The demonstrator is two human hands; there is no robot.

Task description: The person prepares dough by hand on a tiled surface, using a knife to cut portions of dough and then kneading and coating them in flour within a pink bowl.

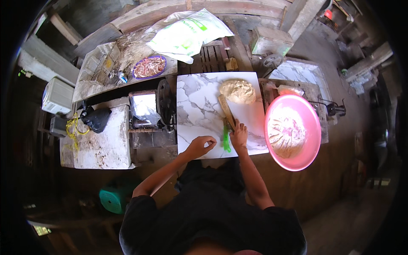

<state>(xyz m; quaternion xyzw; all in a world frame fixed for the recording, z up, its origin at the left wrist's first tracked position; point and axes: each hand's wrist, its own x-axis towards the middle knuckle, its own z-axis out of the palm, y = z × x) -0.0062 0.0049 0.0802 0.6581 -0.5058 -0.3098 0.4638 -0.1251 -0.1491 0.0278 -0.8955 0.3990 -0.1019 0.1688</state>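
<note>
My right hand (239, 137) is closed round the near end of a flat wooden stick (225, 107), which slants away to the left over a white, grey-veined marble-look board (193, 91). The stick's far end reaches close to a mound of pale dough (238, 92). Beside my right hand lies a narrow bright green thing (226, 141); its kind is unclear. My left hand (199, 147) hovers at the board's near edge, thumb and fingers curled into a ring; anything between the tips is too small to make out.
A pink basin (315, 146) with pale floury dough stands right of the board. Left of it is a machine with a dark wheel (164, 102). Farther back lie a white sack (191, 34), a purple-rimmed plate (163, 70) and a crate (100, 63). A black bag (96, 119) lies left.
</note>
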